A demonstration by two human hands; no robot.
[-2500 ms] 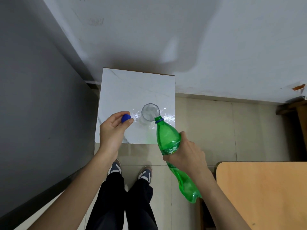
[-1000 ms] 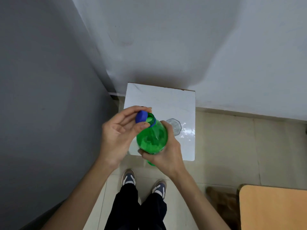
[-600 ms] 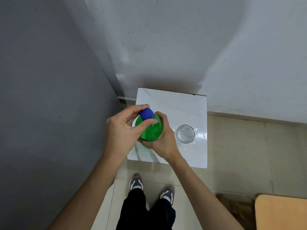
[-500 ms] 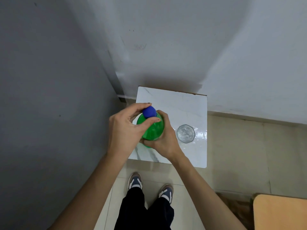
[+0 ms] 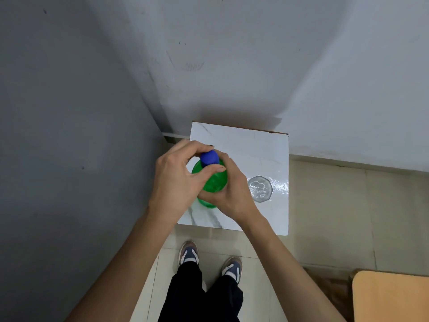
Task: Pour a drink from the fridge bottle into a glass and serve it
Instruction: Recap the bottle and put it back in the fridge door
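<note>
A view looking straight down from a person's head. Nearest the viewer, two legs in black trousers (image 5: 204, 296) end in grey and navy sneakers (image 5: 189, 253) standing on pale beige floor tiles (image 5: 329, 217), just in front of a small square white marble-patterned table (image 5: 246, 145). To the right of the table and closer to the viewer, the corner of a light orange wooden tabletop (image 5: 392, 296) enters the picture.

Two bare forearms reach forward over the table's near left part. The right hand (image 5: 232, 194) is wrapped around the shoulder of an upright green plastic bottle (image 5: 214, 182), holding it firmly above the table's left side; whether its base rests on the table cannot be told. The left hand (image 5: 176, 180) pinches the round blue plastic cap (image 5: 209, 158) between thumb and fingers, the cap sitting on the bottle's neck.

On the right side of the table, just beside the right hand but apart from it, stands a clear faceted drinking glass (image 5: 260, 188) with clear liquid in it. The tabletop around it glistens.

Beyond the table, a white wall (image 5: 255, 66) with faint scuffs meets a grey wall (image 5: 58, 112) on the table's left.
</note>
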